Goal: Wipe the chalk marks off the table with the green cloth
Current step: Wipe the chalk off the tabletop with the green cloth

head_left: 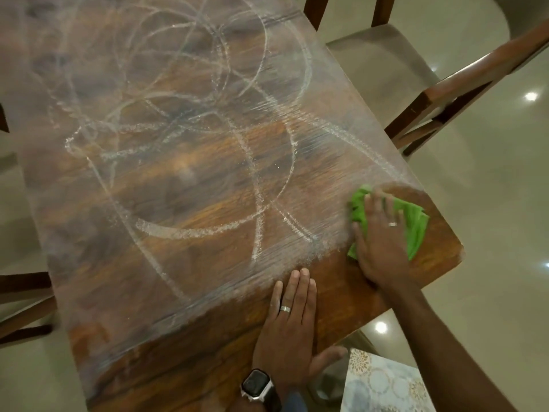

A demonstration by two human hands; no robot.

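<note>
A dark wooden table (208, 346) fills the view, covered with white looping chalk marks (190, 135) and a chalky haze. The green cloth (416, 221) lies bunched near the table's right corner. My right hand (381, 245) presses flat on the cloth, fingers spread, a ring on one finger. A clean dark strip of wood runs along the near edge and around the cloth. My left hand (289, 331) rests flat on that clean strip, fingers together, wearing a ring and a wristwatch, holding nothing.
A wooden chair with a pale cushion (386, 69) stands close to the table's right side. Another chair's frame (23, 304) shows at the left. A patterned blue and gold surface (383, 385) sits at the lower right. The shiny floor (490, 233) surrounds the table.
</note>
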